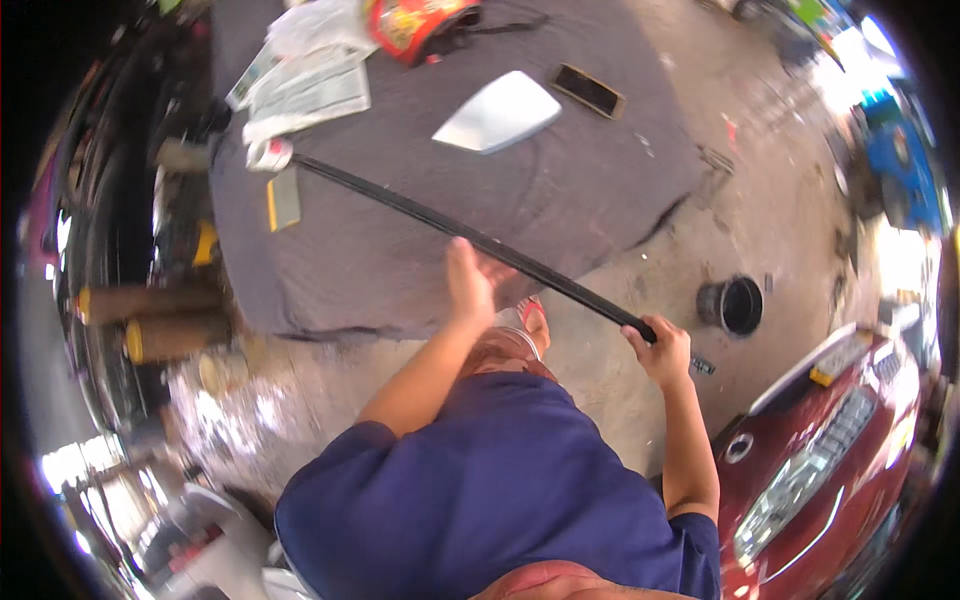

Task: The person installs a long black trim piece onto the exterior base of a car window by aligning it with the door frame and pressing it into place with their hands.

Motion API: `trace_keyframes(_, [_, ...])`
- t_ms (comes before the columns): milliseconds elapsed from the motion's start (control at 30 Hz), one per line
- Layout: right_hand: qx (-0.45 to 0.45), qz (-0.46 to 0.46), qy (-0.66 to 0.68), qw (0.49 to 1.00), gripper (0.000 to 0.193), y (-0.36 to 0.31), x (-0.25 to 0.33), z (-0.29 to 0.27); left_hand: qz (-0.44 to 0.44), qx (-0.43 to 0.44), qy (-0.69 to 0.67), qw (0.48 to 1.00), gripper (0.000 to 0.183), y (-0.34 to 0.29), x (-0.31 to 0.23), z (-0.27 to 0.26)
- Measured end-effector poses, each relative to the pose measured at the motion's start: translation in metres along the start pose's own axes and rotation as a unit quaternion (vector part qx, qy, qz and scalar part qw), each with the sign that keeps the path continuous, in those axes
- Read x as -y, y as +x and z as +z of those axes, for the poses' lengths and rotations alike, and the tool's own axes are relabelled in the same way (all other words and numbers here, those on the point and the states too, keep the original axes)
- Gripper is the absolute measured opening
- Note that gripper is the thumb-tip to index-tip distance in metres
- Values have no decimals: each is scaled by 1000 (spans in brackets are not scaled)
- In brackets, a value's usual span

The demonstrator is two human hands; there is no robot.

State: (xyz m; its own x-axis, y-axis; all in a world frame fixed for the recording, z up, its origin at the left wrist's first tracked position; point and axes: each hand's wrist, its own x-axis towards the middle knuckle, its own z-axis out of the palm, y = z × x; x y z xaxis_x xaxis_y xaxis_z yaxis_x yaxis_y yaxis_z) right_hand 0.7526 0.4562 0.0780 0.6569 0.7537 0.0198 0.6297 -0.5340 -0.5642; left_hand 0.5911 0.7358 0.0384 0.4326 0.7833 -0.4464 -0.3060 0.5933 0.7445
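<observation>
The person stands over a grey mat (pixel 420 230) spread on the concrete floor (pixel 760 210), holding a long black strip (pixel 470 235) in both hands. The strip runs slantwise, from its far left end beside a small white roll (pixel 268 154) on the mat down to the near right, where it passes off the mat's edge and over the bare floor.

The right hand (pixel 660 350) is clenched around the strip near its near right end, fist closed, with a short stub of the strip sticking out past it. The left hand (pixel 470 285) sits further up the strip, fingers spread flat and reaching under it; it touches the strip, but I cannot tell whether it truly grips.

On the far side of the mat lie a pale, curved panel (pixel 498 112), a small dark rectangular tray (pixel 588 90) just to its right, some papers (pixel 305 85) to the left and a red and yellow bag (pixel 415 25). A yellow-edged flat block (pixel 283 198) lies near the strip's far end. To the right, on the floor, stands a black pot (pixel 732 305), and nearer still the front of a dark red car (pixel 830 450).
</observation>
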Motion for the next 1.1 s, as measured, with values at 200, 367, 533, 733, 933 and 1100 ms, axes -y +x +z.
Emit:
trace_keyframes(200, [-111, 221, 100, 964, 29, -250, 26, -10, 74, 180, -20, 981, 43, -3, -81, 62])
trace_keyframes(367, [-270, 387, 152, 869, 25, -443, 112, 40, 25, 389, -32, 920, 46, -137, -40, 184])
trace_keyframes(533, [-528, 462, 139, 698, 26, -546, 190, 90, -192, 641, 84, 739, 37, -448, 112, 55])
trace_keyframes(733, [-640, 534, 118, 539, 40, -633, 241, 163, -191, 832, 57, 517, 35, -593, 159, 45])
trace_keyframes(933, [-641, 609, 128, 449, 53, -710, 233, 271, -373, 812, 49, 446, 38, -772, 223, 212])
trace_keyframes(1100, [-683, 570, 216, 403, 64, -800, 169, 257, -588, 757, 10, 286, 59, -928, 303, 108])
